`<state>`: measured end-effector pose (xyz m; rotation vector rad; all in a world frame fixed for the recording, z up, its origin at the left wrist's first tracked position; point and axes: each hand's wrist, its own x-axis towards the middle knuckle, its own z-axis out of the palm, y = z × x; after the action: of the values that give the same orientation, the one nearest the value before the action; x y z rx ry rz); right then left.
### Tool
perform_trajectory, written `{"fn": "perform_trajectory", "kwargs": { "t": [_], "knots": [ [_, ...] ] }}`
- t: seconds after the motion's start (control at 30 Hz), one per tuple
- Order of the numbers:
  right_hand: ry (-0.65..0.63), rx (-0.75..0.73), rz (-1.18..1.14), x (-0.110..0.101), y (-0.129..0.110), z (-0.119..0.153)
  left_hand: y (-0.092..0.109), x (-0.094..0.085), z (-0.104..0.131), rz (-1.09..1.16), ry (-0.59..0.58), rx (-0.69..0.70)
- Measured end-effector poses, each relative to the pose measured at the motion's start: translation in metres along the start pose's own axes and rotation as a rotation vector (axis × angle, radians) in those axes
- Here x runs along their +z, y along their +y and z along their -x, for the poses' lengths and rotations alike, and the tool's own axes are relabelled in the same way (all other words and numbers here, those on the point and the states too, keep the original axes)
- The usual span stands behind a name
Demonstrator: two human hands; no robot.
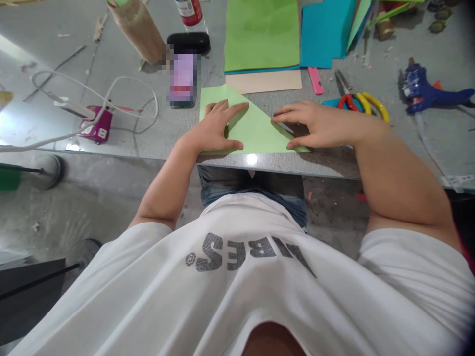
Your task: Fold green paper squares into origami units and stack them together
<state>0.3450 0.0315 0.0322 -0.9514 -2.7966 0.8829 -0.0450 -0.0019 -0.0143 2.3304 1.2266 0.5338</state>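
A sheet of light green paper (256,128) lay at the near edge of a gray tabletop (122,44), directly in front of a seated person, its right side running in a long slant toward a point at the lower right. The left hand (215,123) rested on the sheet's left part, its fingers spread and pressing down, clenched on nothing. The right hand (326,123) reached in from the other side, fingers parted from the thumb and loosely curved, their tips at the slanted edge and the thumb near the pointed corner.

Just beyond the sheet lay a strip of beige paper (263,83), partly under a stack of brighter green paper (261,34), with blue paper (322,34) to its right. A small pink object (315,80) lay near the stack, and scissors (349,99) with red and yellow handles sat behind the right wrist. A blue glue gun (426,89) occupied the far right.

To the left were a phone (182,79), its screen blurred out, a black case (188,43), a bottle (190,12) with a red-and-white label and a brown cylindrical container (139,32). Farther left, a white cable (37,147) looped around a magenta adapter (97,123). The person wore a white T-shirt (237,291) with dark lettering.
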Motion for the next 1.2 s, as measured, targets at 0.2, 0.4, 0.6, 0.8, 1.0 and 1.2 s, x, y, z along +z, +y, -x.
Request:
{"fn": "perform_trajectory", "kwargs": {
  "t": [0.2, 0.4, 0.6, 0.8, 1.0, 1.2],
  "knots": [
    [0.019, -0.024, -0.033, 0.002, 0.004, 0.000, -0.004, 0.001, 0.000, -0.014, -0.009, -0.016],
    [0.024, 0.007, -0.078, 0.000, -0.006, 0.000, -0.004, 0.002, 0.001, -0.013, 0.005, 0.003],
    [0.043, -0.038, -0.084, 0.002, -0.001, 0.000, -0.005, -0.003, 0.002, -0.097, -0.052, -0.058],
    [0.048, -0.079, -0.012, 0.007, 0.010, -0.002, -0.004, -0.017, 0.007, -0.183, -0.106, -0.151],
    [0.024, -0.060, -0.038, 0.006, 0.006, -0.003, 0.015, -0.016, -0.013, -0.181, -0.224, 0.055],
    [0.048, -0.080, 0.005, 0.010, 0.010, -0.002, 0.036, 0.008, -0.027, -0.201, -0.256, 0.150]
  ]
}}
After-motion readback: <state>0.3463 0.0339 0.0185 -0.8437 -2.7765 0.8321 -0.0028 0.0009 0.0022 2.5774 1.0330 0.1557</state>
